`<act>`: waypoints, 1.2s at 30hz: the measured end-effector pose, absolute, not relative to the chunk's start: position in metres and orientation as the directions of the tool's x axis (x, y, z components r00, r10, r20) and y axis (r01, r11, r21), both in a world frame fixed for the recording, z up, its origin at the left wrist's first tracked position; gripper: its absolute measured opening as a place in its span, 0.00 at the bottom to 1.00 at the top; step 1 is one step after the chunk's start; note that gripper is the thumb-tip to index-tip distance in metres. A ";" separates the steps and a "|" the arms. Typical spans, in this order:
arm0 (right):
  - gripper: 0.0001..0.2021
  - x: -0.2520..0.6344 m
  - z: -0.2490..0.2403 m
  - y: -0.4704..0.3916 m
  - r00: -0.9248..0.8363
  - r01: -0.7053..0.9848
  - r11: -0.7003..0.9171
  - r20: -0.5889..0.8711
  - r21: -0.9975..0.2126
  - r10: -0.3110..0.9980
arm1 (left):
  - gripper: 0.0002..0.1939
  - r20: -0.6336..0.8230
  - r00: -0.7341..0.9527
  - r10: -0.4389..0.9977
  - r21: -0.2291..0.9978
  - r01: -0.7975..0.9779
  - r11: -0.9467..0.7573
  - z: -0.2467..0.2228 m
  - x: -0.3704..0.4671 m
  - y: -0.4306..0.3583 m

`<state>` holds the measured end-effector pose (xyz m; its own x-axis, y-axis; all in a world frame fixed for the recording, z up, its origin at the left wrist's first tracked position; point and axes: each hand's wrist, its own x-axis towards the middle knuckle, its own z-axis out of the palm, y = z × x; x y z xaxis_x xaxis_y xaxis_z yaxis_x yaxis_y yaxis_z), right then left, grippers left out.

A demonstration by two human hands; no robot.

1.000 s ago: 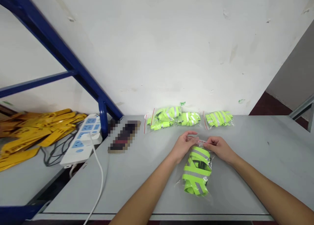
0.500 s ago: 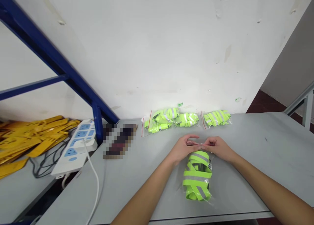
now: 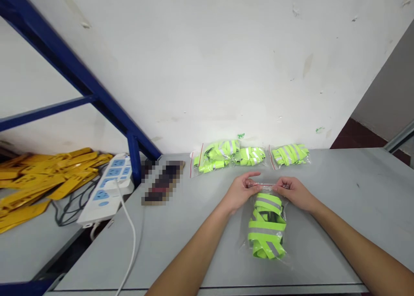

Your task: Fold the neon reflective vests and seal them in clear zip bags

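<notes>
A clear zip bag [image 3: 268, 227] with a folded lime-yellow reflective strap inside lies on the grey table in front of me. Its red-lined zip edge points away from me, toward the wall. My left hand [image 3: 243, 191] pinches the left part of that edge between thumb and fingers, the index finger raised above it. At the right part of the same edge, my right hand [image 3: 295, 193] pinches with thumb and curled fingers. Whether the zip is fully closed is too small to tell.
Against the wall lie several more bagged straps [image 3: 221, 154], one bag [image 3: 289, 154] apart on the right. Left of them is a pixelated flat item [image 3: 164, 184]. A white power strip [image 3: 108, 190] with a cable stands by the blue frame [image 3: 132, 151], beside yellow strips [image 3: 48, 171].
My right hand has slid rightward along the zip edge, away from my left hand, so more of the edge shows between them. The whole view has shifted slightly.
</notes>
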<state>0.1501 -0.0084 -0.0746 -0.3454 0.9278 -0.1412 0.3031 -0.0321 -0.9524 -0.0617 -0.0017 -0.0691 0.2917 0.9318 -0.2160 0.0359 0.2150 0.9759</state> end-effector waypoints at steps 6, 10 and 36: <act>0.20 0.150 -0.077 -0.003 -0.361 0.261 -0.056 -0.151 -0.964 0.920 | 0.22 -0.135 0.158 0.978 0.987 0.103 0.119 -0.076 -0.068 0.004; 0.21 0.155 -0.078 -0.002 -0.338 0.281 -0.085 -0.181 -0.956 0.923 | 0.21 -0.120 0.115 0.986 0.990 0.085 0.110 -0.079 -0.071 0.006; 0.18 0.173 -0.080 0.009 -0.275 0.182 -0.138 -0.185 -0.974 0.944 | 0.18 -0.139 0.019 0.990 0.989 0.049 0.138 -0.090 -0.073 0.015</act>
